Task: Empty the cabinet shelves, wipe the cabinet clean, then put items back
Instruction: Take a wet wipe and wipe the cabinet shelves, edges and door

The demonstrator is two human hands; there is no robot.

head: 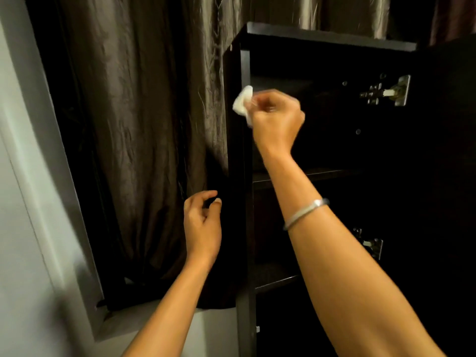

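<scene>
The cabinet [322, 37] stands to the right, its door swung open on the far right, hinges [386, 92] showing. A curtain [134, 112] hangs to its left and behind. The right hand [275, 117] holds a cloth [242, 103] against the cabinet's left front edge, above the upper shelf [309, 175]. The left hand [202, 222] hovers lower, beside the cabinet's outer left side, before the curtain.

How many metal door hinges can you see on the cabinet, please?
2: the upper hinge is on the cabinet's right side beside the top compartment; the lower hinge is on the same side, beyond the right forearm. Others may be hidden below.
</scene>
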